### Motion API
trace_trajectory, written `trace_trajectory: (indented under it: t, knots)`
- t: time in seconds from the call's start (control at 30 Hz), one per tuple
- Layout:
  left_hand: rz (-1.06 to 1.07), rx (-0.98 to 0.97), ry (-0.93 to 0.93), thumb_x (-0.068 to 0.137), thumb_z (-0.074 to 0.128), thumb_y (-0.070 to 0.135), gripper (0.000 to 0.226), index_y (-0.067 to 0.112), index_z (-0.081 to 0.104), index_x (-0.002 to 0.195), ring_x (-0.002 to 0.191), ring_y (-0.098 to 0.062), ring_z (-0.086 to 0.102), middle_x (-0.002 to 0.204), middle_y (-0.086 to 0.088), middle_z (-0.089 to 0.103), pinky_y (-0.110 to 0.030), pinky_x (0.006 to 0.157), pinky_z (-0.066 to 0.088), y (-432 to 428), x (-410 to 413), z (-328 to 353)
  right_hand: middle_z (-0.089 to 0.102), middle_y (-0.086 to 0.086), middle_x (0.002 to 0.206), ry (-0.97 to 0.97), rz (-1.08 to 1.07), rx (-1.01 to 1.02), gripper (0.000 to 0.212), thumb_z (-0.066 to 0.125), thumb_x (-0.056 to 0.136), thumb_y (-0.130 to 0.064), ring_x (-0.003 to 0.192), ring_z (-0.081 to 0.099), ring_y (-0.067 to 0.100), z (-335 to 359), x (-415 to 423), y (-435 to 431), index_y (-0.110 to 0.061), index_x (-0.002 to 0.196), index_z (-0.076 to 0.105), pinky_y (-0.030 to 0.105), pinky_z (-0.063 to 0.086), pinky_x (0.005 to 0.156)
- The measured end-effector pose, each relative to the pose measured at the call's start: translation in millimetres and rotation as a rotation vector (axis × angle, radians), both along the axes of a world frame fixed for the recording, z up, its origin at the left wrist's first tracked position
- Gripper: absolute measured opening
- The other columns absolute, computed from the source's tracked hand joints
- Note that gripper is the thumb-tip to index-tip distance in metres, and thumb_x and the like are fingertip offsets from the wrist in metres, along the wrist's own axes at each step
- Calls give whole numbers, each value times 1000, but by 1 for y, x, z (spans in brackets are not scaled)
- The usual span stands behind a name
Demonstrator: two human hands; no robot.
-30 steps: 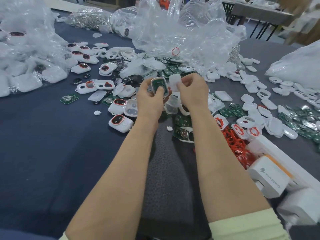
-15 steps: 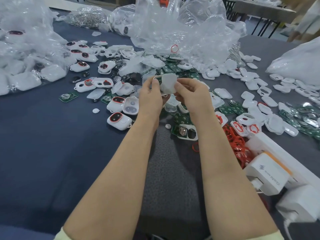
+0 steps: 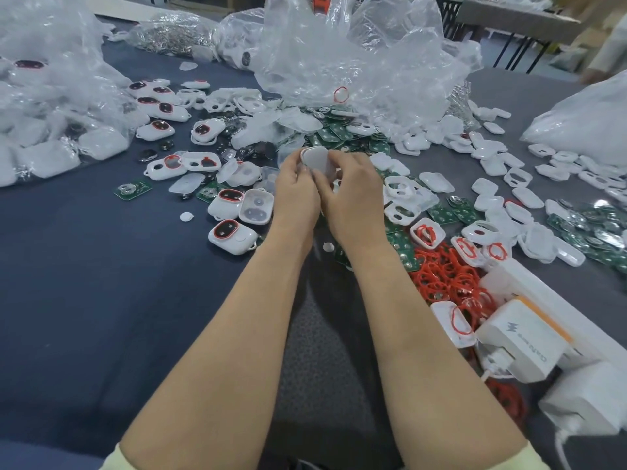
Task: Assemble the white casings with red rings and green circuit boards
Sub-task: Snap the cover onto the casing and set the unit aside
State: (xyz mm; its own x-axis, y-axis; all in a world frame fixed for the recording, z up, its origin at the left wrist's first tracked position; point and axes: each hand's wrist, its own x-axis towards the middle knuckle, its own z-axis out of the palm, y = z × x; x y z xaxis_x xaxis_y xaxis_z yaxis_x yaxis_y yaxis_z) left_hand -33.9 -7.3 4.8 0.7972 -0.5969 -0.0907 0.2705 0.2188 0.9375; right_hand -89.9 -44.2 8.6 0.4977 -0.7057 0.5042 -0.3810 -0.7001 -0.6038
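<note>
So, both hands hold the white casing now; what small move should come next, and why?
Probably squeeze the white cover onto the casing half under it until they close. The left hand and right hand both grip the pair, and the lower half's rim shows at the cover's left edge, so it seems not seated.

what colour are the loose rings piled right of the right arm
Red. The rings show best in the head view.
</note>
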Motion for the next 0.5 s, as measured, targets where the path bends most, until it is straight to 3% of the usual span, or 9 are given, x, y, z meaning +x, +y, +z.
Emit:
trace_trajectory:
  t: [0.07, 0.13, 0.27, 0.33, 0.4, 0.5]
  knots:
    - [3, -27, 25, 102, 29, 3, 36, 1, 47, 133, 101, -23, 56, 129, -26, 55, -35, 94, 47, 0, -1, 1, 57, 12, 113, 1, 13, -3, 35, 60, 92, -23, 104, 52, 22, 0, 0, 1, -5, 121, 61, 11, 26, 79]
    - [13, -41, 52, 102, 30, 5, 35, 2, 50, 131, 104, -23, 56, 129, -24, 56, -38, 101, 46, 0, -1, 3, 56, 12, 114, -4, 15, 4, 38, 60, 92, -25, 106, 51, 22, 1, -1, 2, -4, 123, 60, 10, 26, 80]
    - [56, -6, 49, 103, 33, 8, 34, 2, 51, 132, 120, -31, 55, 131, -21, 56, -43, 106, 43, -2, -2, 5, 55, 12, 112, 15, -20, -1, 39, 60, 92, -29, 105, 51, 25, 1, 0, 2, -5, 123, 61, 18, 30, 83]
    - [53, -5, 33, 103, 34, 10, 34, 3, 50, 132, 119, -30, 56, 130, -20, 57, -43, 105, 45, -2, -2, 5, 55, 12, 111, 11, -29, 5, 37, 60, 92, -27, 105, 51, 25, 1, 1, 3, -5, 121, 62, 20, 32, 84]
    - [44, -28, 9, 103, 36, 11, 32, 4, 51, 130, 108, -26, 61, 123, -18, 61, -38, 98, 50, -1, -2, 3, 55, 12, 109, 0, -28, 18, 35, 59, 92, -26, 103, 51, 25, 2, 2, 4, -4, 119, 63, 23, 35, 86]
    - [55, -61, -22, 102, 43, 14, 21, 8, 55, 118, 70, -8, 62, 87, -4, 65, -23, 68, 53, 0, -1, -1, 53, 10, 104, -13, -24, 22, 30, 59, 93, -24, 97, 51, 25, 1, 2, 5, -4, 114, 65, 24, 36, 82]
